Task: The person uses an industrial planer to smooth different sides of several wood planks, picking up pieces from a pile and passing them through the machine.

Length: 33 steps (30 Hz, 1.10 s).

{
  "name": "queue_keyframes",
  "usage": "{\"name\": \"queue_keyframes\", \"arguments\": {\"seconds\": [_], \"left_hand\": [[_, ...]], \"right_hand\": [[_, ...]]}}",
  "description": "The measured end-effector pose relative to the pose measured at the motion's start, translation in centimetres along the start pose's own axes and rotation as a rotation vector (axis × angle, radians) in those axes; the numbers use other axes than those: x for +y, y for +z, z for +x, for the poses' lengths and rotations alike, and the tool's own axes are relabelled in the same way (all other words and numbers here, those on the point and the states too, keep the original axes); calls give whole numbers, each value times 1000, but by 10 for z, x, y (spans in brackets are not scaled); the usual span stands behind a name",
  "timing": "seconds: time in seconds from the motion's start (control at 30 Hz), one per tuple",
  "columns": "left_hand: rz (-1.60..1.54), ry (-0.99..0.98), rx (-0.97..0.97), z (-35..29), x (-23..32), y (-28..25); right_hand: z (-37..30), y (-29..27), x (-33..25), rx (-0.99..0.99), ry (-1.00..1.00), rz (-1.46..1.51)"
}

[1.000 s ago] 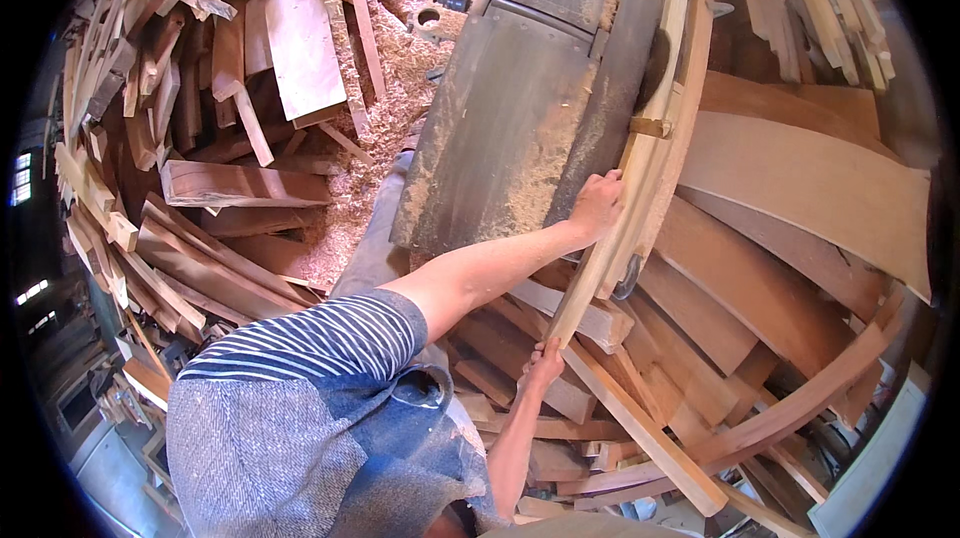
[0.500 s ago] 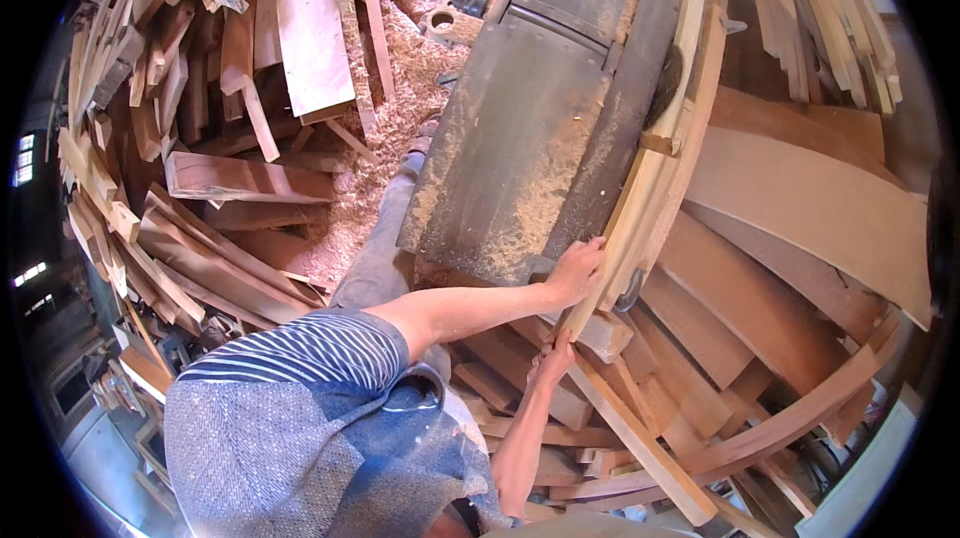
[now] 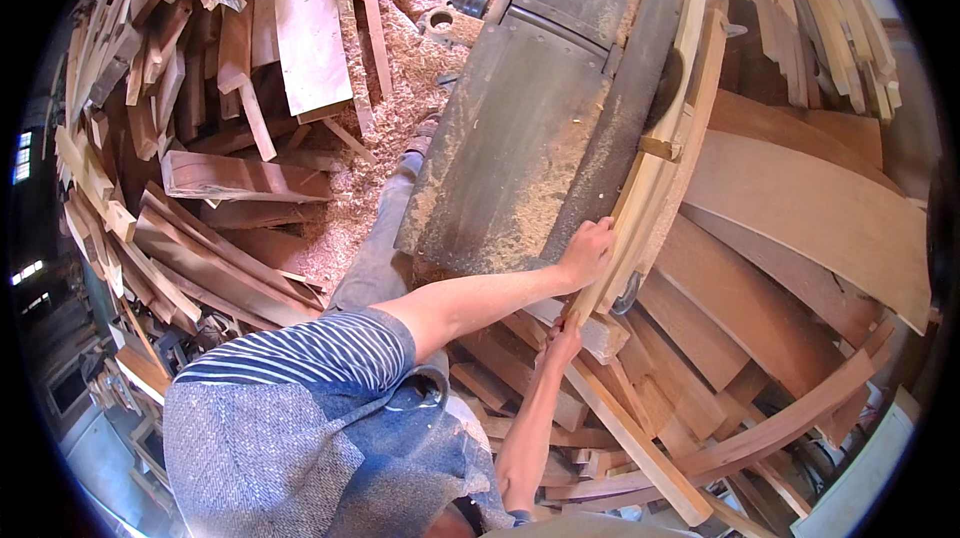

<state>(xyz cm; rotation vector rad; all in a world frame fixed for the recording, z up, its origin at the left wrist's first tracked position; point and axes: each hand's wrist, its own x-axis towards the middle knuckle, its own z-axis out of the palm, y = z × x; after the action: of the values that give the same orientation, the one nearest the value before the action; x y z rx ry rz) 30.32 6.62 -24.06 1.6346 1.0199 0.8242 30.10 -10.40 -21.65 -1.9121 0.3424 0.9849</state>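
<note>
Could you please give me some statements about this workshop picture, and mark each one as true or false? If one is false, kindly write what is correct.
1. The left hand and the right hand are both at one pale wooden strip. True.
2. The right hand is farther up the strip than the left. False: the left hand is farther up; the right is near the lower end.
3. Curly shavings lie to the left of the metal machine bed. True.
4. The bed's surface is wiped clean. False: sawdust lies on it.
5. The left arm's sleeve is plain red. False: it has dark and white stripes.
</note>
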Motion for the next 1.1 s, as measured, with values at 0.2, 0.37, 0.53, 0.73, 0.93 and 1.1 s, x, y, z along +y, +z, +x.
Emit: {"name": "queue_keyframes", "arguments": {"seconds": [0.2,0.37,0.53,0.73,0.93,1.1], "left_hand": [[30,23,8,18,-3,0],[42,43,15,31,-8,1],[43,2,12,43,-4,-1],[32,-85,-43,32,-3,0],[7,-123,-59,-5,3,-2],[9,-105,-42,6,5,-2]], "right_hand": [[7,11,-8,-38,-92,8],[19,16,-12,-19,-86,18],[32,25,-14,37,-69,-17],[32,42,-32,71,-85,50],[40,58,-45,65,-149,137],[56,58,-44,-48,-205,192]]}}
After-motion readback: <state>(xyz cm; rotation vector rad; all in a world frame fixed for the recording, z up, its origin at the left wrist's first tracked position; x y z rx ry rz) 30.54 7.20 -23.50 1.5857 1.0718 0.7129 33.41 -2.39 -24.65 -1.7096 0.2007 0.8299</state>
